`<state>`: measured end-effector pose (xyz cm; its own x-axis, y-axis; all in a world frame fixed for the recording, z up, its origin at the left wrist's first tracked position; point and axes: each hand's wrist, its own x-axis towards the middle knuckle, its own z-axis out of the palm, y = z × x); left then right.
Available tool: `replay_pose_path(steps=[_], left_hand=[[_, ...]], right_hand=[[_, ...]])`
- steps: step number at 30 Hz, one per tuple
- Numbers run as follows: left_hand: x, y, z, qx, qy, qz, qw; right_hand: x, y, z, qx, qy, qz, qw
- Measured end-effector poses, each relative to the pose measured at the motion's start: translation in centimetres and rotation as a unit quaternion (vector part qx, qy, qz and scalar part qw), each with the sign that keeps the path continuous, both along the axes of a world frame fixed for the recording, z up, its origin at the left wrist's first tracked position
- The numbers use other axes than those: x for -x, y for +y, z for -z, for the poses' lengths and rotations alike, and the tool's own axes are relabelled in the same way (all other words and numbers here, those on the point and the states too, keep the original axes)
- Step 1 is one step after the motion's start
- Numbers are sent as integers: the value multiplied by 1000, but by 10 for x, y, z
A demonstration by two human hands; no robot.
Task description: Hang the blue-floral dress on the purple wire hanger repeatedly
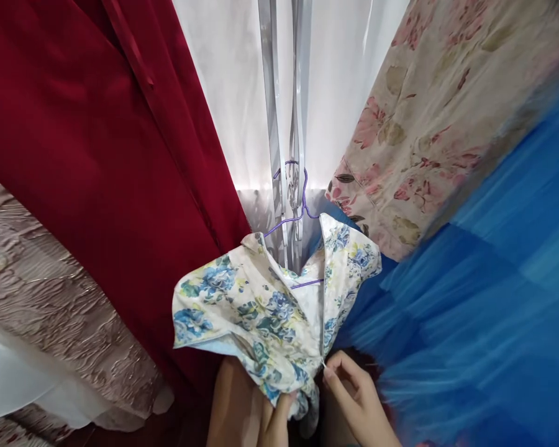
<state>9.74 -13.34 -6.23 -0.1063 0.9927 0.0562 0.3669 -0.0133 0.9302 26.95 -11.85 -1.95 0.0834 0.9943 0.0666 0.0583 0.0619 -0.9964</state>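
A white dress with blue and green flowers (274, 310) hangs on a purple wire hanger (286, 221). Its zip opening parts in a deep V below the neckline, with the hanger's lower bar showing inside. My right hand (356, 397) pinches a small white zip pull (323, 365) at the bottom of that V, thumb against forefinger. Lower down, my left hand (279, 417) grips the bunched cloth of the dress, its fingers partly hidden by the fabric. The rest of the dress below my hands is mostly out of sight.
Dark red cloth (135, 186) hangs on the left, beside textured beige-pink fabric (51, 279). White cloth (223, 81) with shiny grey ribbons (273, 93) is behind. Pink floral fabric (400, 130) and blue tulle (466, 298) hang on the right. My bare leg (230, 403) is below.
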Motion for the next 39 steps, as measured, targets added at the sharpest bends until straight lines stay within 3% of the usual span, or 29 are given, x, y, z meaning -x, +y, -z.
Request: replay_pose_path(steps=[3,6,8,11,13,16,20,24,31,35,39], left_hand=[[21,14,-3,-59,-35,-107,992],[27,19,-7,-224,-58,-199,952],[18,20,-11,-266,-30,-133,954],[-5,26,-18,-202,29,52,978],[-19,34,-23,-165,36,108,980],[-30,43,-31,-158,39,131,978],[-34,45,-37,-160,62,172,970],[-27,49,-39,-144,146,177,963],[-6,55,-46,-187,261,159,934],[-2,64,-55,-178,335,187,906],[-4,83,-76,-148,455,273,835]], right_hand=[[9,2,-1,31,61,-26,997],[19,4,2,61,133,-41,988],[24,5,6,77,160,-52,983],[29,4,10,99,176,-62,977],[30,4,8,101,170,-50,979],[28,9,-3,86,157,-31,983],[17,25,-34,59,156,-26,986],[12,61,-81,32,159,-11,987],[26,133,-169,-93,202,-19,975],[26,144,-184,-108,207,-12,972],[24,140,-186,-118,199,-14,973]])
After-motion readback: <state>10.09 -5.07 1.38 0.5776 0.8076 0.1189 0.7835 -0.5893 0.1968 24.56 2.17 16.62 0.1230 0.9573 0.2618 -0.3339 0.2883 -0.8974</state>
